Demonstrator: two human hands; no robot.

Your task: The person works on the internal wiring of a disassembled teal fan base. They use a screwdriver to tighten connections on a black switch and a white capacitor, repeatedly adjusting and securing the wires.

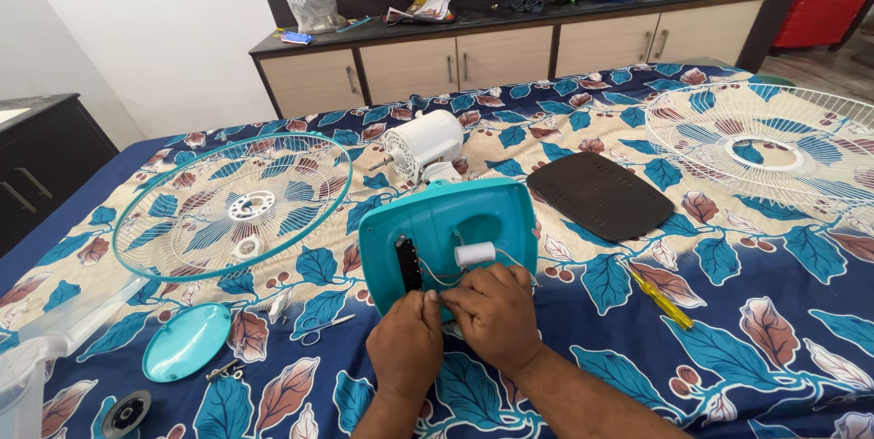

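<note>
A teal fan base (446, 220) lies upside down on the bed, with a white motor (421, 141) at its far end. Inside the base sit a white cylindrical capacitor (475, 254), a black switch block (409, 263) and thin white wires. My left hand (405, 342) and my right hand (494, 311) are pressed together at the near edge of the base, fingers curled on the wires just below the capacitor. What the fingertips pinch is hidden.
A teal-rimmed fan guard (232, 202) lies left, a white guard (760, 143) far right, a black cover plate (599, 195) and a yellow screwdriver (660, 298) right of the base. A teal round cap (187, 342), small screws and a metal disc (127, 413) lie near left.
</note>
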